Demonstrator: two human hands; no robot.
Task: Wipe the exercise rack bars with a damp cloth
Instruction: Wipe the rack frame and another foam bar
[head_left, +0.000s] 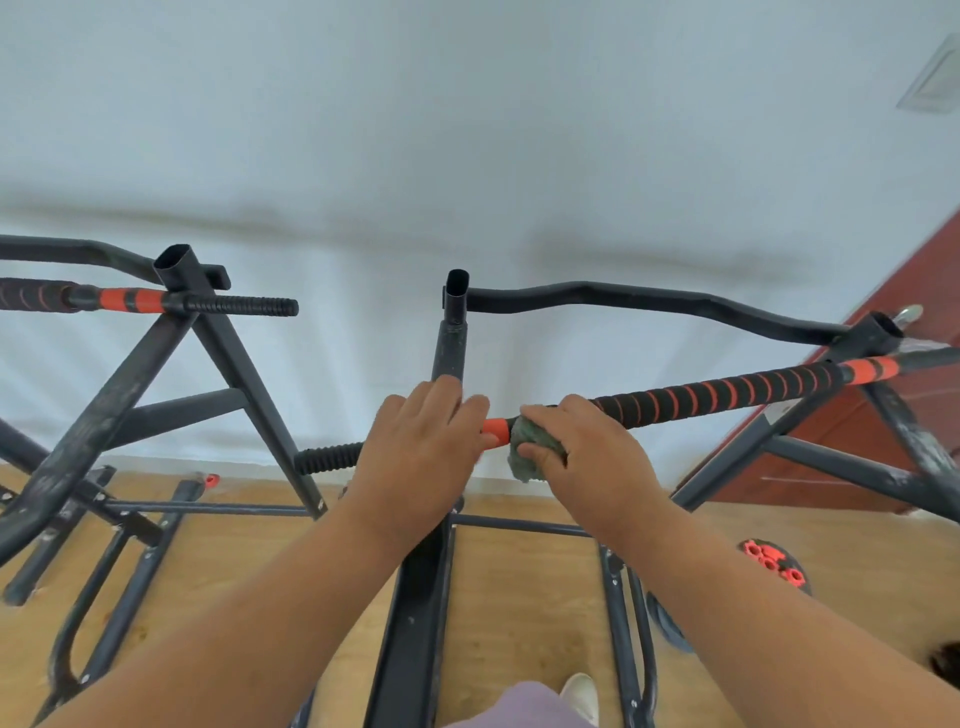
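Both forearms reach up from the bottom of the view. The right hand (582, 447) curls round a grey-green cloth (535, 447), pressing it onto the rack's horizontal bar (727, 397) where an orange band meets the black-and-orange spiral grip. Just beside it, the left hand (421, 441) grips the same bar, fingers wrapped over. The rack stands on a wooden floor (524, 587).

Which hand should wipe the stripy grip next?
Probably the right hand: it already holds the green cloth on the bar, beside the striped grip. The left hand holds no cloth.
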